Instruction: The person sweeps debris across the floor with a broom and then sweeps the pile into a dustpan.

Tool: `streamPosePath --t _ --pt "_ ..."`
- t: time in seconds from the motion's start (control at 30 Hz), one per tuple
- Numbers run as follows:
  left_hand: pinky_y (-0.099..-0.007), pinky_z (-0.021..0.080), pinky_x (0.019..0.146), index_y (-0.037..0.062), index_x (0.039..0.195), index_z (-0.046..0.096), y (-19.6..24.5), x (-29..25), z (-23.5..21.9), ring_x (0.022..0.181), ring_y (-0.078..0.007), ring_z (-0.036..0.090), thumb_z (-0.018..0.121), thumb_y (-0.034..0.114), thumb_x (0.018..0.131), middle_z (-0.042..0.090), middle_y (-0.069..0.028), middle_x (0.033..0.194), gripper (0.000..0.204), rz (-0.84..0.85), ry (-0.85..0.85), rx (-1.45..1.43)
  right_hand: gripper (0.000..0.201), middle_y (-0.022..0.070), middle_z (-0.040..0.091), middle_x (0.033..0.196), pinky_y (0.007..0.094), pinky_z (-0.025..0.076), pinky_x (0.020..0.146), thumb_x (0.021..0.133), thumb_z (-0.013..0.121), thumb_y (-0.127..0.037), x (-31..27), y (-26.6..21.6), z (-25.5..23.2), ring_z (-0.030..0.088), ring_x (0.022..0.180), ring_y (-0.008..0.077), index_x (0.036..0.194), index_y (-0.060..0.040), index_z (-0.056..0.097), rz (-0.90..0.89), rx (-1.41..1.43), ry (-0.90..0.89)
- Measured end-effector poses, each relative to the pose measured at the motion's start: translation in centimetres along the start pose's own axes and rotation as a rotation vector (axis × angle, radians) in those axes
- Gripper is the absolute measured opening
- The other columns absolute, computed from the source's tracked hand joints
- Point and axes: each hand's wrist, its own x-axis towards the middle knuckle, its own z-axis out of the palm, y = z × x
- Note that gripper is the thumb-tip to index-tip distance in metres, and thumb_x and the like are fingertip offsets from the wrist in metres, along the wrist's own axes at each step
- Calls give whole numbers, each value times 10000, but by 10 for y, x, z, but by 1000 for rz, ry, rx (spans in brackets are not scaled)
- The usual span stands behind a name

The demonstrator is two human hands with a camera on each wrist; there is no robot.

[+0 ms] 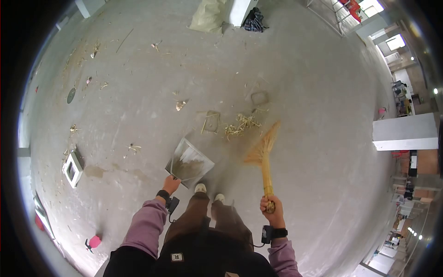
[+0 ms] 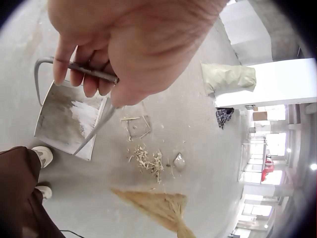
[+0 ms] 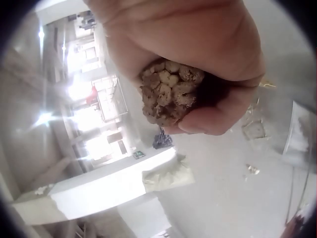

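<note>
My left hand (image 1: pixel 171 184) grips the bent metal handle (image 2: pixel 91 72) of a dustpan (image 1: pixel 191 161), fingers curled round the bar. Grey dust coats the dustpan's pan (image 2: pixel 62 116), which sits low over the floor in front of my shoes. In my right hand (image 1: pixel 273 210) is a straw broom (image 1: pixel 265 154), held by its bundled stalk handle (image 3: pixel 171 91). Its fanned, slightly blurred bristles point away from me, to the right of the dustpan. Just beyond the bristles a loose pile of straw bits (image 1: pixel 242 125) lies on the concrete.
Small heaps of litter (image 1: pixel 180 105) are scattered to the left. A white square frame (image 1: pixel 72 169) and a pink object (image 1: pixel 94 241) lie at the left. Far ahead a pale sack (image 1: pixel 208 16) stands beside a white pillar (image 1: pixel 241 11). Another pillar (image 1: pixel 406 131) rises at the right.
</note>
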Motion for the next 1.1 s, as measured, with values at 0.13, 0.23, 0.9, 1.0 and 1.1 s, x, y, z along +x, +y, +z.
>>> streamPosePath --t 0.13,0.23,0.9,1.0,1.1 --pt "-391 461 686 -58 813 600 8 -5 2 770 -349 606 607 217 675 621 -217 785 308 4 37 -56 105 21 486 687 246 434 498 759 511 -61 6 -32 -49 502 574 109 834 -30 444 -14 -96 207" --pt "-385 461 665 -69 811 597 19 -5 -1 761 -329 611 622 224 671 620 -217 774 326 -108 -20 26 84 18 483 664 248 447 508 758 512 -49 35 -73 -84 514 576 117 803 -48 442 88 37 226" --pt "-373 449 642 -93 785 557 70 2 54 724 -265 588 660 201 647 601 -195 778 341 -381 132 -31 133 16 484 667 217 347 416 791 518 -118 73 -174 -13 443 496 86 858 -20 457 381 -143 -107" --pt "-381 452 658 -93 781 565 91 -2 56 748 -297 597 657 214 646 607 -214 801 348 -331 151 70 183 19 490 670 215 343 402 785 524 -128 42 -209 -34 453 496 90 890 5 455 365 -155 -69" --pt "-381 446 615 -79 736 570 86 1 65 689 -281 587 657 240 647 601 -193 732 342 -293 207 80 203 29 499 661 227 349 394 783 526 -132 14 -229 -43 470 495 102 901 17 458 283 -219 46"
